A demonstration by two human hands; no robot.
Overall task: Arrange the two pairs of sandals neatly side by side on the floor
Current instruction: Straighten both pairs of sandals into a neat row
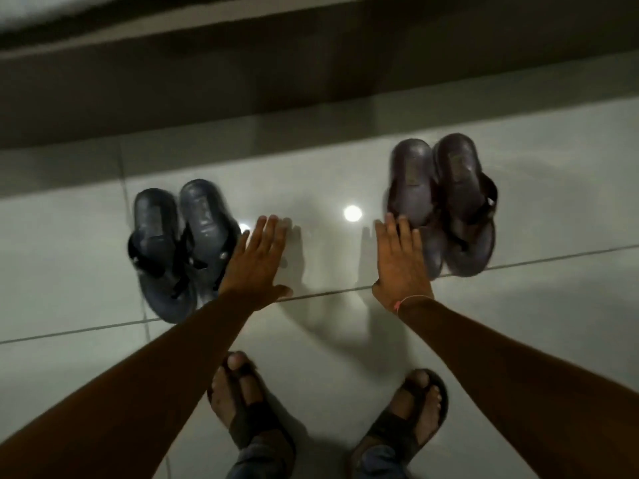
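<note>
While both pairs sit apart, flat left hand point(257, 257) overlaps dark sandals point(179, 247).

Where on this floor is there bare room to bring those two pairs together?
The widest bare patch is the tile between the dark blue pair and the brownish pair, where the left hand and right hand hover open. Bare floor also lies left of the blue pair. Nearest the person, their own sandalled feet crowd it.

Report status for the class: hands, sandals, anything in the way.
Left hand open, flat, beside blue pair. Right hand open, overlapping brown pair; contact unclear. Each pair together, wide gap between pairs. Bare floor between, nothing blocking.
</note>
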